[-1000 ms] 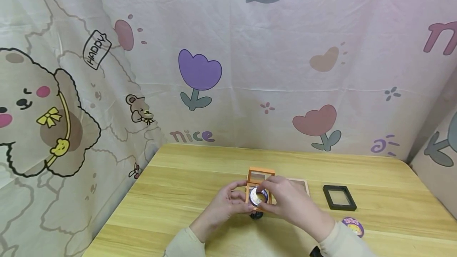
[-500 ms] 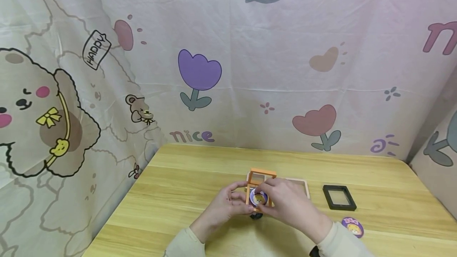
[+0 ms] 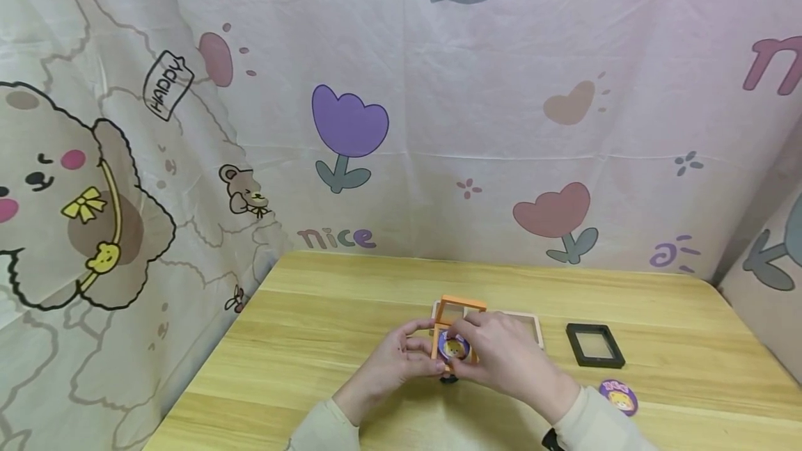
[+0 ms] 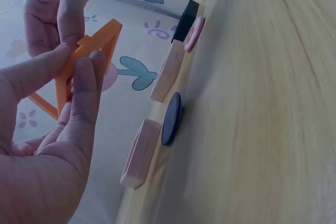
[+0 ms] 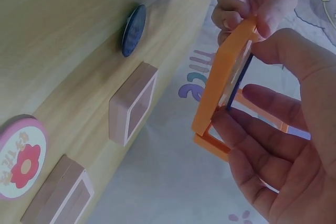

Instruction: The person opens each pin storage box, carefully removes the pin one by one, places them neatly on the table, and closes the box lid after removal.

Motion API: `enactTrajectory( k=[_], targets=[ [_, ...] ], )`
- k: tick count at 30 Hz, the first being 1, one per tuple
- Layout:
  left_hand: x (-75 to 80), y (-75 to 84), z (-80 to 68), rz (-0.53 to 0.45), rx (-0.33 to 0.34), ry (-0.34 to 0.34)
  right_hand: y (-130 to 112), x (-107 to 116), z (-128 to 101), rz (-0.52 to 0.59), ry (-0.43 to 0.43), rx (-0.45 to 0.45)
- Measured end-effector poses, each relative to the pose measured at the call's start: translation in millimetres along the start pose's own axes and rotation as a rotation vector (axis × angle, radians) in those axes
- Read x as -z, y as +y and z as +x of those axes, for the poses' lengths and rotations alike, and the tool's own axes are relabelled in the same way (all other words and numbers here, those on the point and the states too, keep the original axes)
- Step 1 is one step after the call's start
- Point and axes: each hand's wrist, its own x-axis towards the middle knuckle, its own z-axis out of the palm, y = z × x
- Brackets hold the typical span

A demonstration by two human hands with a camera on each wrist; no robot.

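An orange hinged display frame (image 3: 464, 300) is held up above the table, its lid swung back. My left hand (image 3: 401, 355) grips the frame by its left side and near edge, thumb in front. A round purple badge with a yellow cartoon face (image 3: 454, 349) lies over the frame's lower half. My right hand (image 3: 510, 359) pinches that badge at its rim between thumb and fingers. In the right wrist view, the badge (image 5: 240, 81) appears as a thin dark edge close against the membrane of the orange frame (image 5: 214, 85).
Two pale pink frames (image 5: 116, 120) stand on the table behind the hands. A dark round badge (image 4: 171, 119) lies below the held frame. A flower badge with pink rim (image 5: 23, 162) is near the pink frames. Further right are a black frame (image 3: 617, 362) and another purple badge (image 3: 618, 397).
The badge has tilted in my right hand: white glare covered its face before, and its picture now shows. The orange lid leans slightly further right. My left hand keeps its grip.
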Motion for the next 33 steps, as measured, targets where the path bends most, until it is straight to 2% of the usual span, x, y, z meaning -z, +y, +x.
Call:
enactTrajectory(
  k=[5, 11, 19, 25, 33],
  targets=[
    [2.9, -0.5, -2.5, -0.005, -0.001, 0.007, 0, -1, 1, 0.029, 0.005, -0.010],
    [15.6, 0.3, -8.0, 0.002, 0.003, 0.041, 0, 0, 3, 0.115, -0.010, -0.042],
    [45.6, 5.2, -17.8, 0.014, -0.027, 0.109, 3, -1, 7, 0.152, -0.019, -0.080],
    [70.9, 9.6, -30.1, 0.012, -0.058, 0.149, 2, -7, 13, 0.170, -0.107, -0.139],
    [93.3, 20.9, -54.0, 0.053, -0.089, 0.225, -6, -32, 24, 0.171, -0.110, -0.072]
  ],
)
